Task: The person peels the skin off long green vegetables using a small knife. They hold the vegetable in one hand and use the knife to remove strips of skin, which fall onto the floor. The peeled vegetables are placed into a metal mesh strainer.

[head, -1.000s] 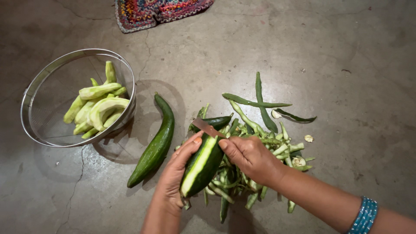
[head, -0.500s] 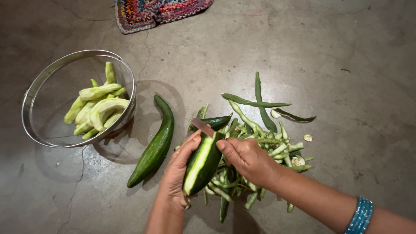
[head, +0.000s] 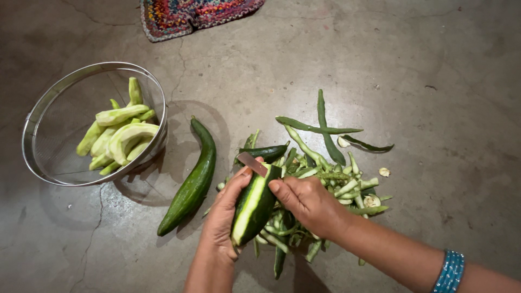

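Note:
My left hand (head: 220,222) grips a dark green cucumber (head: 254,205) that has a pale peeled strip along its upper side. My right hand (head: 309,203) holds a small knife (head: 253,163) whose blade rests at the cucumber's far end. Under both hands lies a pile of green peel strips and trimmings (head: 320,179). A whole unpeeled cucumber (head: 192,182) lies on the floor to the left of my hands. A blue beaded bangle (head: 449,271) is on my right wrist.
A round metal mesh strainer (head: 38,116) at the left holds several peeled pale green cucumbers (head: 119,135). A multicoloured braided mat (head: 190,13) lies at the top edge. The floor is grey cracked concrete (head: 434,81).
The knife blade has slid slightly along the cucumber and my hands shifted a little; the peeled strip looks a bit longer. Strainer and whole cucumber have not moved.

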